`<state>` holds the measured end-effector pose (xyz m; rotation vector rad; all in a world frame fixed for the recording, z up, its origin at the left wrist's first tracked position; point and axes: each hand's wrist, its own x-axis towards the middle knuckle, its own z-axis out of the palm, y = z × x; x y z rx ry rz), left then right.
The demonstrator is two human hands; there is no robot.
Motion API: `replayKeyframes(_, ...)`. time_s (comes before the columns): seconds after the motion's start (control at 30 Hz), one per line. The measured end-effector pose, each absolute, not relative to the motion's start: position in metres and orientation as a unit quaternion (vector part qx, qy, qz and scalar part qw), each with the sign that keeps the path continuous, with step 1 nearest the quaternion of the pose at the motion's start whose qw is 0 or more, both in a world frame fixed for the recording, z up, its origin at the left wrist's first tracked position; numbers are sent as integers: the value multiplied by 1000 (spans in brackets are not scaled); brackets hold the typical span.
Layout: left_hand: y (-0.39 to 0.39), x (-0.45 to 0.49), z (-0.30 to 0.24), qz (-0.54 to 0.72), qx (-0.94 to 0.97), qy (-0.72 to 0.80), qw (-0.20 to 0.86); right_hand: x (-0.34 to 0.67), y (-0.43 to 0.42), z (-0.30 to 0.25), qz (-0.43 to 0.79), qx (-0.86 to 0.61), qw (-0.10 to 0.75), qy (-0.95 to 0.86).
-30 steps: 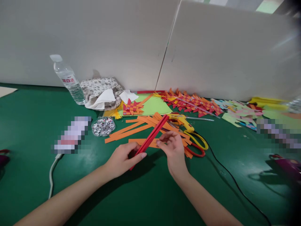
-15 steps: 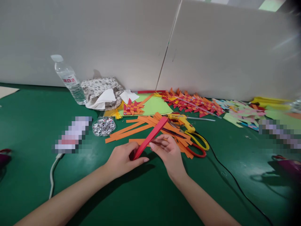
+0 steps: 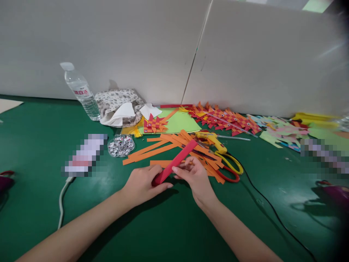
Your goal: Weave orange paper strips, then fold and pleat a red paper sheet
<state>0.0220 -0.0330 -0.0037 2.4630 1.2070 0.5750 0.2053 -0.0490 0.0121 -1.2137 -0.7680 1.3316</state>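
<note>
A red paper strip (image 3: 178, 160), perhaps several stacked together, slants up and to the right between my hands. My left hand (image 3: 145, 182) is closed around its lower end, thumb stretched along the near side. On the strip's right edge, the thumb and fingers of my right hand (image 3: 193, 174) pinch it near the middle. Just beyond lie loose orange paper strips (image 3: 155, 153), overlapping each other. Scissors with red and yellow handles (image 3: 231, 178) rest on them to the right, beside a yellow glue gun (image 3: 211, 140).
Woven red-and-orange paper fish (image 3: 226, 118) are heaped by the wall. A tub of googly eyes (image 3: 121, 145), a tissue pouch (image 3: 120, 100) and a water bottle (image 3: 83, 92) stand left. A phone (image 3: 85, 154) with a cable lies nearer. The glue gun's black cord (image 3: 269, 203) runs right.
The red strip has tilted slightly, its upper end lower and a little further right. Both hands keep their hold with almost no movement.
</note>
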Motion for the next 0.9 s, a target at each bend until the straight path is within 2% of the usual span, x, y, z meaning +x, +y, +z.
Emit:
replayKeyframes(0.17,-33,22,-1,203,846,426,249,207,-46,9,563,-497,579,-316)
replayKeyframes(0.5,-36,26,9,275,681,362,575,211,-47,20,570,-460,595,-331)
replayKeyframes(0.57,-34,26,10,280,664,374,584,212,-47,21,565,-463,598,-330)
replayKeyframes(0.8,-19,20,6,347,636,465,509,214,-44,11,564,-478,586,-332)
replayKeyframes(0.9,-19,19,7,331,616,467,541,214,-44,8,574,-486,569,-332)
